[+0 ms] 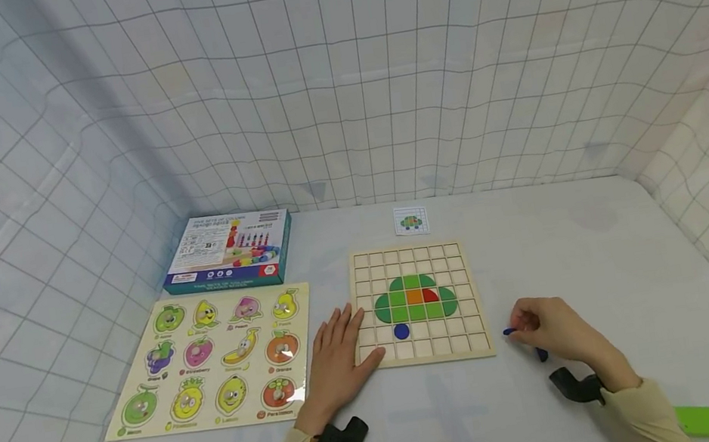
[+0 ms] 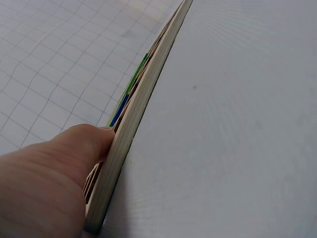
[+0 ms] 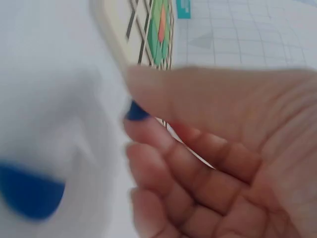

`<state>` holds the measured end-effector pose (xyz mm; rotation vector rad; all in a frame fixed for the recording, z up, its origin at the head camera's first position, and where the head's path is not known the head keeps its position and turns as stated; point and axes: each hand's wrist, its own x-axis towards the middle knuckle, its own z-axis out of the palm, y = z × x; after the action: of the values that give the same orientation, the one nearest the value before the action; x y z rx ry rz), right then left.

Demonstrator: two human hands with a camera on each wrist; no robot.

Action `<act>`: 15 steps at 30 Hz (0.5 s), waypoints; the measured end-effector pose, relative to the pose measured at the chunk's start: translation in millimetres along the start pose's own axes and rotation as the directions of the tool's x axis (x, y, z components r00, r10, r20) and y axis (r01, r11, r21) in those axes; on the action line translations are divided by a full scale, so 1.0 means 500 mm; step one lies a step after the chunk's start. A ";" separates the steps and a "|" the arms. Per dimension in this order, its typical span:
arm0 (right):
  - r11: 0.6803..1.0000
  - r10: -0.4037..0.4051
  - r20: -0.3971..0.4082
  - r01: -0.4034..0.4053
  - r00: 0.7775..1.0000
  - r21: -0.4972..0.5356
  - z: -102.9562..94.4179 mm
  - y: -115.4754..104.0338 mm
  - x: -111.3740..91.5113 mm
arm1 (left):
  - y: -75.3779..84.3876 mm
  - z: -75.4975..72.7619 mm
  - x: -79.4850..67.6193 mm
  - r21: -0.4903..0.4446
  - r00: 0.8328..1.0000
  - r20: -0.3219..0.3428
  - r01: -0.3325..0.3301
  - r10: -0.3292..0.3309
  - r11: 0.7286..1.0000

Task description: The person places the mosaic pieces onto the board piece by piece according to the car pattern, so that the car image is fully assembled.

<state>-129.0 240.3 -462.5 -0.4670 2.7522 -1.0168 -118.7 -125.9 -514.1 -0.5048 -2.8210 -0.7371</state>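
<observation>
My left hand [image 1: 339,361] rests with fingers extended on the left edge of a wooden grid board [image 1: 362,269]. In the left wrist view its thumb [image 2: 91,139] lies on the board's near rim. Green, orange and red pieces form a tree-like shape [image 1: 416,311] on the grid, with a blue round shape [image 1: 401,331] below it. To the right of the board, my right hand [image 1: 552,329] pinches a small blue piece [image 3: 136,111] between thumb and index finger. Another blue piece with a rounded edge [image 3: 32,191] lies on the table below that hand.
Behind the board lies a small pattern card [image 1: 411,221] with a similar picture. At the left are a fruit puzzle board [image 1: 211,365] and a toy box [image 1: 228,251]. A bright green flat object [image 1: 703,421] lies by the right sleeve.
</observation>
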 end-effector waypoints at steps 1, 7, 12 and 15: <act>1.000 -0.004 -0.021 0.004 1.000 -0.001 0.002 -0.005 0.004 | 0.000 0.001 0.000 0.003 1.000 0.000 0.000 0.000 1.000; 1.000 -0.027 -0.102 0.028 0.994 0.012 0.026 -0.034 0.031 | 0.000 0.002 0.000 -0.006 1.000 -0.002 -0.004 0.004 1.000; 0.998 -0.040 -0.085 0.044 0.996 0.051 0.050 -0.056 0.055 | 0.001 0.000 0.000 -0.008 1.000 0.003 0.000 0.000 1.000; 0.996 -0.038 -0.067 0.043 0.997 0.072 0.064 -0.067 0.070 | -0.001 0.003 0.000 -0.007 1.000 0.000 -0.002 0.002 1.000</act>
<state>-145.7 184.8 -466.4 -0.4893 2.7612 -1.1582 -119.1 -125.5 -515.7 -0.5090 -2.8184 -0.7472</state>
